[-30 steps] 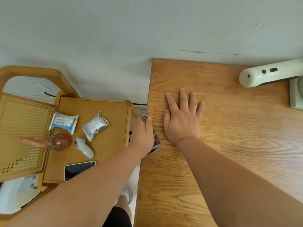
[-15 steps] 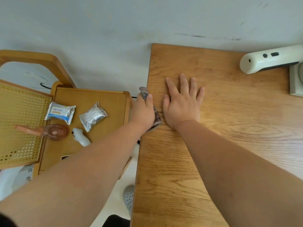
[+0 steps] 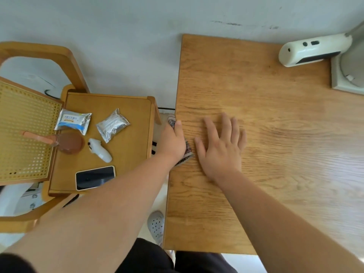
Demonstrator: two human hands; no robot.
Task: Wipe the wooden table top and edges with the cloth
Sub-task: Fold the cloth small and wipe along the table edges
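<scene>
The wooden table [image 3: 256, 91] fills the right half of the head view, its left edge running down the middle. My left hand [image 3: 173, 141] grips a patterned cloth [image 3: 187, 152] folded over that left edge, thumb on top, fingers hidden below the edge. Only small parts of the cloth show beside my hand. My right hand [image 3: 222, 148] lies flat on the table top just right of the cloth, fingers spread, holding nothing.
A white desk lamp [image 3: 311, 49] with its grey base [image 3: 348, 75] stands at the table's back right. Left of the table is a wooden side tray [image 3: 134, 154] with two snack packets, a phone [image 3: 95, 178], a brown mirror and a small white object. A white shoe [image 3: 156, 225] shows below.
My left hand with the cloth has slid along the table's left edge, away from me and then back toward me. My right hand has stayed flat in about the same spot.
</scene>
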